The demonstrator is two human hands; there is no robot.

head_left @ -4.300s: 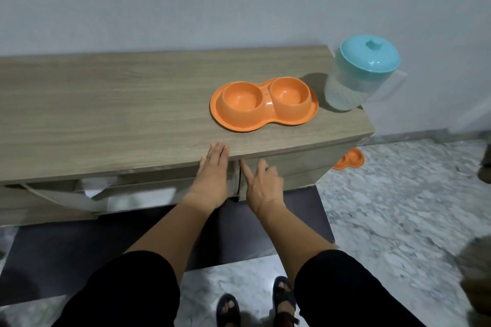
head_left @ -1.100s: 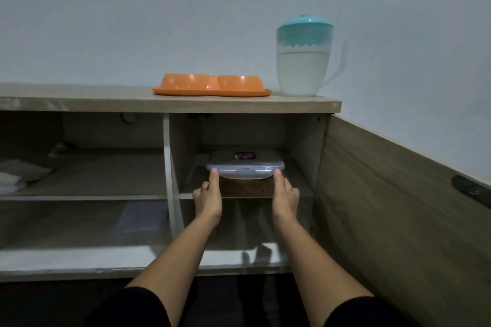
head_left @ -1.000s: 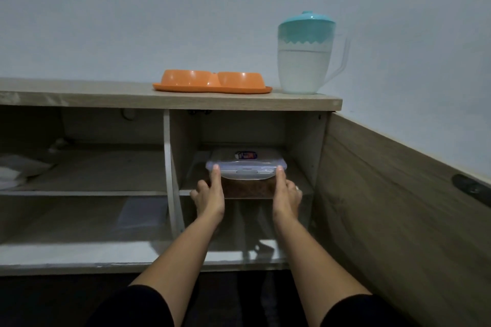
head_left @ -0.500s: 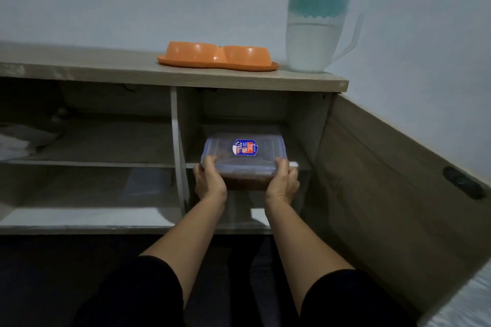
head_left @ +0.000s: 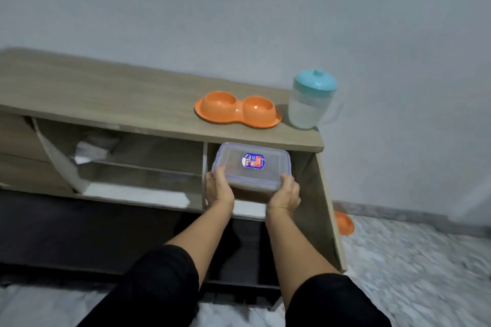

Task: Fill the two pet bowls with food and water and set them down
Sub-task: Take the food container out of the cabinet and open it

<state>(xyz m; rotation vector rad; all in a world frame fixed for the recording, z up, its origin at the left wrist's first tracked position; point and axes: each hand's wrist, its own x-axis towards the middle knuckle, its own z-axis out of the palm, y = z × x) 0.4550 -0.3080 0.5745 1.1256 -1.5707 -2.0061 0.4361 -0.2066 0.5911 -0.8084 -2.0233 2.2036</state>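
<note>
Hands grip lidded food container in front of open cabinet.
Left hand [head_left: 219, 188] and right hand [head_left: 284, 192] clasp the food container [head_left: 251, 166]; orange double bowl [head_left: 237, 109] and water jug [head_left: 311, 99] sit on the table [head_left: 106, 98].

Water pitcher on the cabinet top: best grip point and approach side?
Take the pitcher by its clear handle, coming from its right, where the handle juts toward the wall. The double bowl crowds its left side, and the teal lid may lift off.
</note>
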